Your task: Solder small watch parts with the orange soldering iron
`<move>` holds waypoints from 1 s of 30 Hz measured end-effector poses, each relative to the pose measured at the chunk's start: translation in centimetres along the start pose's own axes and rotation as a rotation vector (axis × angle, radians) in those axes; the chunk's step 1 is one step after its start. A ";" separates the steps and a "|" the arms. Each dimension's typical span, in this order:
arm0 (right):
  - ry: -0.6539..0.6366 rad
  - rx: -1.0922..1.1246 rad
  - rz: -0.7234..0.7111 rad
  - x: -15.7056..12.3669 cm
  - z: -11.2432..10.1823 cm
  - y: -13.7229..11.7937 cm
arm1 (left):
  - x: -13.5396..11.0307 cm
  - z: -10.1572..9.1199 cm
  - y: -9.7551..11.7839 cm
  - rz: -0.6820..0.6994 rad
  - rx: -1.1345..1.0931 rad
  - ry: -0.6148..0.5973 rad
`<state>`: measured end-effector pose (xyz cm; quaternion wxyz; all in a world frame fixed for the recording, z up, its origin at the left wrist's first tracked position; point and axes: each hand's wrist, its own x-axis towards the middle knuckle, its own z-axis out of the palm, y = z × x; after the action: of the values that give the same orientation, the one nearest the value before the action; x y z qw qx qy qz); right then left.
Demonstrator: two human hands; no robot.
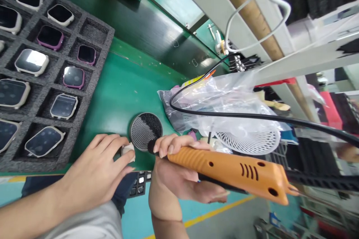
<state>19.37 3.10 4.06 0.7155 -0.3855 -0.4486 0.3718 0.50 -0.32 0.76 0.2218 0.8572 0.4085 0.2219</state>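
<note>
My right hand (pixel 178 175) is wrapped round an orange electric screwdriver (pixel 224 168) with a black nose. The screwdriver's nose is at the lower right rim of a round screw dish (pixel 140 129), whose surface is a grid of small holes, with dark tiny pieces heaped on its right side. Just left of the dish, my left hand (pixel 102 166) pinches a small whitish piece (pixel 128 152), perhaps a watch case; the fingers cover most of it.
A grey foam tray (pixel 108 46) with several square watches stands at the left. Behind the dish lie clear plastic bags (pixel 213 97) and a white fan grille (pixel 249 140). A black cable (pixel 238 115) crosses over them. Shelf posts (pixel 246 11) rise at the upper right.
</note>
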 end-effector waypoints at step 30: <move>-0.084 -0.080 0.088 -0.7 2.1 -2.1 | 0.0 0.2 -0.1 0.062 -0.072 0.015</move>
<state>17.58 2.01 6.32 0.6629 -0.4175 -0.4752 0.4006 0.59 -0.32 0.51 0.2425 0.8591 0.3751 0.2498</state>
